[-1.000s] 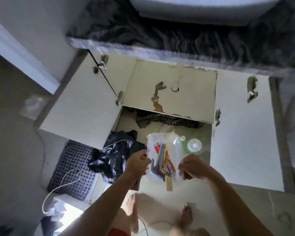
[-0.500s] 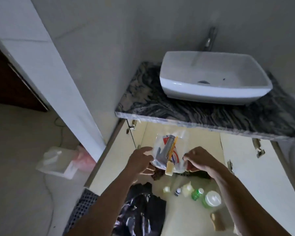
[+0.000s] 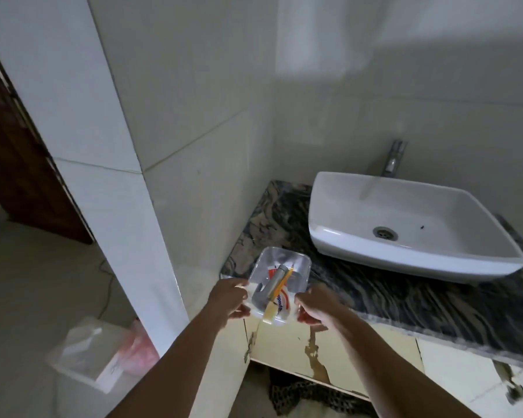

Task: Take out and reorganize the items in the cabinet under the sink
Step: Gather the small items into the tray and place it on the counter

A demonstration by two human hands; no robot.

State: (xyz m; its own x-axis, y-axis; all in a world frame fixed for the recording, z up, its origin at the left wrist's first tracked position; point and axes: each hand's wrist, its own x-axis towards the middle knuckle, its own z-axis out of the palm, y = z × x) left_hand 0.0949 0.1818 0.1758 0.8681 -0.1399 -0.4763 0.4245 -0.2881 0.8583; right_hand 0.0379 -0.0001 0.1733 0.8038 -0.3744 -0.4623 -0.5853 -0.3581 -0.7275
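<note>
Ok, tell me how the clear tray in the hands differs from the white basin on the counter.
The clear tray is see-through plastic; the white basin is opaque. The tray is much smaller than the basin. The tray holds a metal tap part and a yellow-handled brush; the basin is empty, showing only its drain. The left hand and right hand grip the tray at the counter edge; the basin sits on it. Both are rounded rectangles.
</note>
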